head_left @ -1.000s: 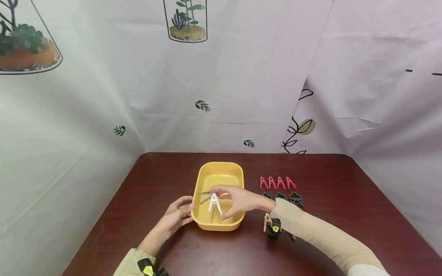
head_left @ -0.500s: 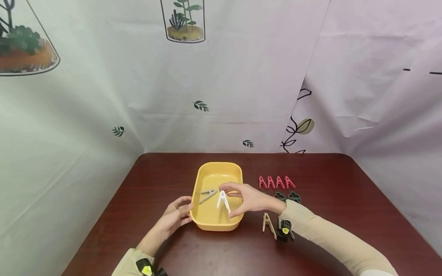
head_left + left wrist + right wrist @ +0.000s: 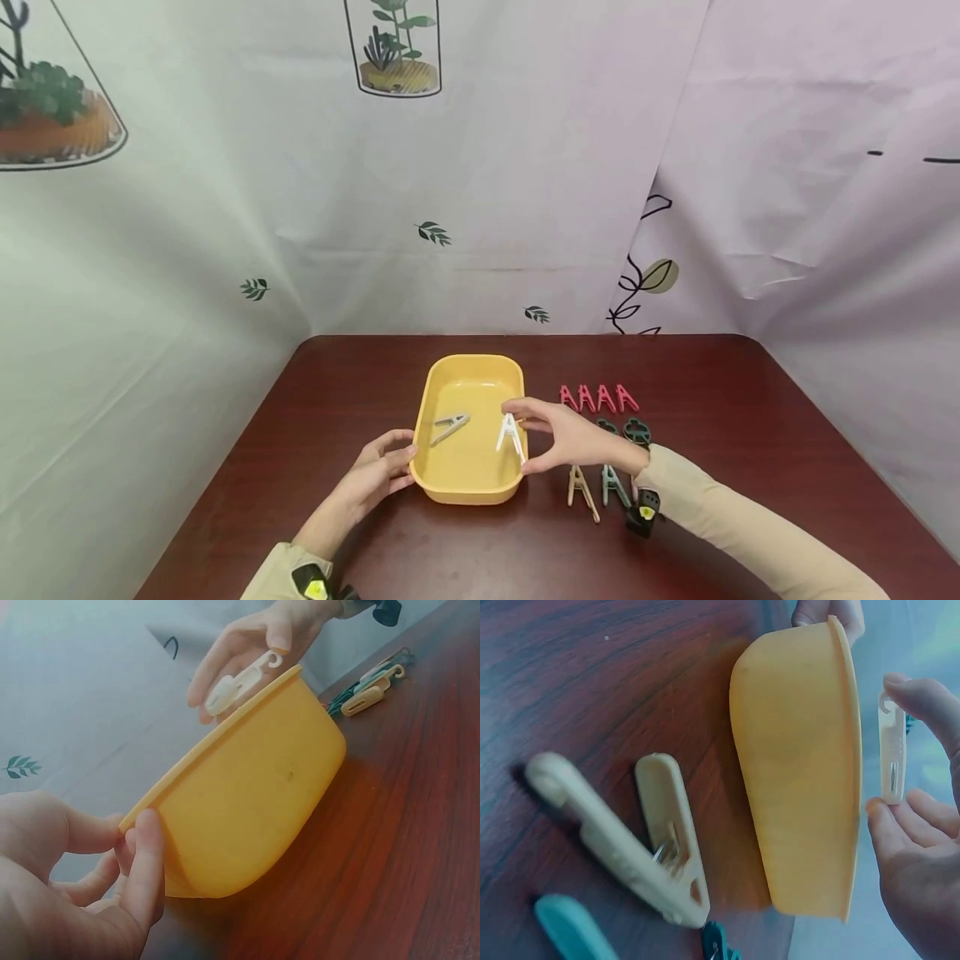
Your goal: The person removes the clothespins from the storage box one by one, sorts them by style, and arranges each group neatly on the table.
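Observation:
A yellow plastic basin (image 3: pixel 480 471) stands on the table, with a grey clothespin (image 3: pixel 452 427) lying inside on its left. My left hand (image 3: pixel 377 473) pinches the basin's left rim between thumb and fingers, as the left wrist view shows. Over the right rim, my right hand (image 3: pixel 573 435) holds a white clothespin (image 3: pixel 509 432) between thumb and fingertips. In the right wrist view that white clothespin (image 3: pixel 891 754) is gripped at its two ends, above the basin's edge.
Right of the basin lie a tan clothespin (image 3: pixel 581 493) and a pale teal one (image 3: pixel 613 483). Behind the right forearm are dark green clips (image 3: pixel 637 430), partly hidden. Several pinkish-red clothespins (image 3: pixel 603 398) form a row farther back. A printed curtain rises behind the dark red table (image 3: pixel 360 375).
My right hand has moved right with the white clothespin, from over the basin's middle to its right rim. The grey clothespin now shows fully. My left hand stays at the rim.

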The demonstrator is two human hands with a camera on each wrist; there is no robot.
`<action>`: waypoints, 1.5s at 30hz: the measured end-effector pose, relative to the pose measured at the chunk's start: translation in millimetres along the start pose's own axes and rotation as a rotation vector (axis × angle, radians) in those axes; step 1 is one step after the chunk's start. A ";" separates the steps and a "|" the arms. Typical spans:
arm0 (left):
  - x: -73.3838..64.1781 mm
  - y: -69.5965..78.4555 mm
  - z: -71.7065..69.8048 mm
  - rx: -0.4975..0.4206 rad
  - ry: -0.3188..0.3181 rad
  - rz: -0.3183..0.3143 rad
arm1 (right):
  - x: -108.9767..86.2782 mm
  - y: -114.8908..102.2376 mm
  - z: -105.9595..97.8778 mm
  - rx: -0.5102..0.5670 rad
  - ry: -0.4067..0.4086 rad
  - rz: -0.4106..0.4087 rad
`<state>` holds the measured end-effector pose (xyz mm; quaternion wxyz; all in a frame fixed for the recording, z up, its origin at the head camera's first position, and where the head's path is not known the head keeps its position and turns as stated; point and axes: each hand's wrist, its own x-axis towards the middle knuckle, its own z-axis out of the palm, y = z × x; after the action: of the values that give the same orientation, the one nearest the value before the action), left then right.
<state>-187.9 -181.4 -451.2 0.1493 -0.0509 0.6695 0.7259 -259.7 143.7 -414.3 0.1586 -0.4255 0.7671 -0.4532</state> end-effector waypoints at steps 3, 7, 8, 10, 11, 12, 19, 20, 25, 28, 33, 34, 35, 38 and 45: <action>0.7 0.1 -1.3 0.000 -0.003 -0.001 | -5.2 1.5 -2.8 -0.006 0.016 -0.001; 1.4 0.4 -2.2 -0.006 -0.004 -0.004 | -13.6 4.8 -7.2 -0.012 0.037 0.014; 1.2 0.5 -2.0 -0.008 -0.005 -0.006 | -16.1 6.4 -8.3 -0.012 0.042 0.018; 1.1 0.1 -1.7 -0.009 -0.008 -0.009 | -21.0 9.7 -10.4 -0.023 0.053 0.022; 1.0 -0.1 -1.5 -0.011 -0.009 -0.009 | -23.6 11.2 -11.4 -0.030 0.058 0.026; 0.9 -0.3 -1.3 -0.012 -0.011 -0.010 | -26.1 12.8 -12.5 -0.035 0.062 0.025; 2.4 -3.0 -2.5 -0.009 -0.033 0.005 | -43.8 19.4 -20.9 -0.047 0.079 0.020; 2.3 -2.6 -2.6 -0.007 -0.032 0.004 | -46.4 20.4 -22.0 -0.052 0.082 0.022; 1.4 -1.3 -1.5 -0.001 -0.023 0.000 | -60.3 25.3 -26.5 -0.081 0.091 0.049; 0.6 -0.6 -1.0 -0.002 -0.024 0.000 | -68.2 28.6 -29.5 -0.069 0.080 0.059; 0.7 0.2 -1.0 -0.008 -0.030 0.000 | -79.6 32.9 -36.2 -0.042 0.059 0.054; 0.6 0.6 -0.8 -0.010 -0.027 -0.001 | -81.6 33.5 -37.6 -0.038 0.057 0.050; 0.4 1.3 -0.5 -0.011 -0.021 -0.005 | -83.4 33.9 -38.7 -0.032 0.055 0.052; -0.4 2.5 0.5 -0.015 -0.011 -0.006 | -90.0 35.1 -41.4 -0.019 0.063 0.061; -1.4 0.8 0.5 -0.016 -0.012 -0.001 | -108.9 40.3 -42.6 -0.018 0.076 0.087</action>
<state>-186.8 -181.1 -450.0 0.1533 -0.0481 0.6627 0.7315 -243.0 263.5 -440.3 0.1451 -0.3757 0.7944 -0.4546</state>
